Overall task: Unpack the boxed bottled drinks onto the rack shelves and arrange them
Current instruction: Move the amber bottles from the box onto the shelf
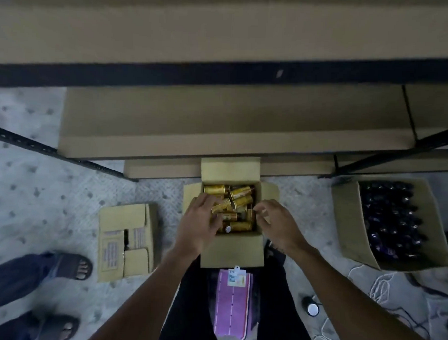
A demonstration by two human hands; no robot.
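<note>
Bare forearms reach from 6 o'clock to the open box [231,252] on the floor. The left hand [200,221] lies bent-fingered on the gold-labelled bottles [240,196] at its 9 o'clock side; whether it grips one cannot be told. The right hand [275,223] hovers at 3 o'clock, fingers half-curled, thumb apart, holding nothing.

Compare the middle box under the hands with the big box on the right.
The middle box holds gold-labelled bottles lying jumbled; the right box holds dark bottles packed in tidy rows. The middle box looks smaller than the right box. The left hand and right hand reach into the middle box; nothing touches the right box. Both are open brown cardboard on the floor.
</note>
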